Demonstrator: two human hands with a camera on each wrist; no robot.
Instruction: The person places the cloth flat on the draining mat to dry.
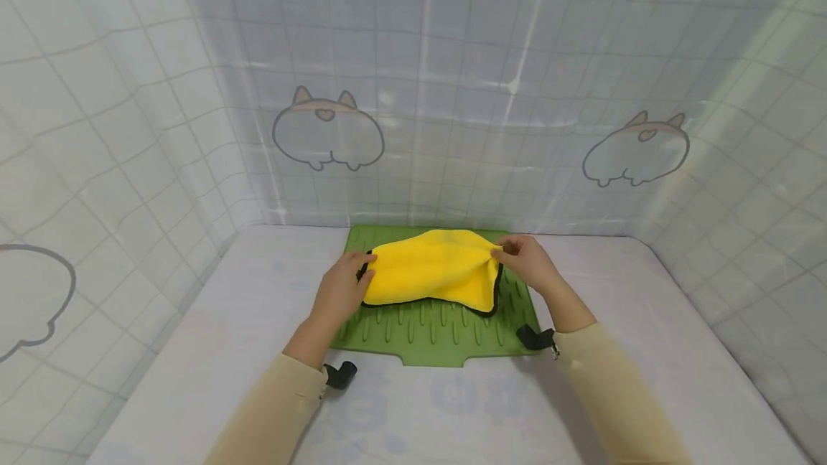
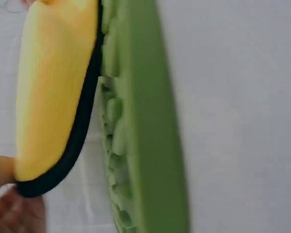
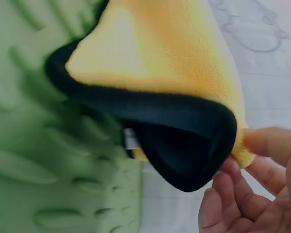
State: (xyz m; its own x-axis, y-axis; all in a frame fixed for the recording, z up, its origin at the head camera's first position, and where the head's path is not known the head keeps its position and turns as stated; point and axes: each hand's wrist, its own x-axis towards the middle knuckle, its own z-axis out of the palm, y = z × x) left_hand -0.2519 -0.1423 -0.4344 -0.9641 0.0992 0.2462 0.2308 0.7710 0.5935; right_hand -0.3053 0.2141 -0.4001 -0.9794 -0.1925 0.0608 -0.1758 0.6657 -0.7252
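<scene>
Two cartoon figures (image 1: pixel 328 136), printed on grid-patterned backdrop (image 1: pixel 452 178) | 1 green ridged mat (image 1: pixel 433 357), on white tabletop (image 1: pixel 271 264), partly covered by next item | 1 yellow cloth (image 1: pixel 426 271), black-edged, over mat, creased, right end lifted | left hand (image 1: pixel 342 285): pinching cloth's left end | right hand (image 1: pixel 531 264): pinching cloth's right end

Pale glare streaked the back wall (image 1: pixel 465 56); in the dimmer left wrist view, the green mat (image 2: pixel 157 121) seemed blurred.
</scene>
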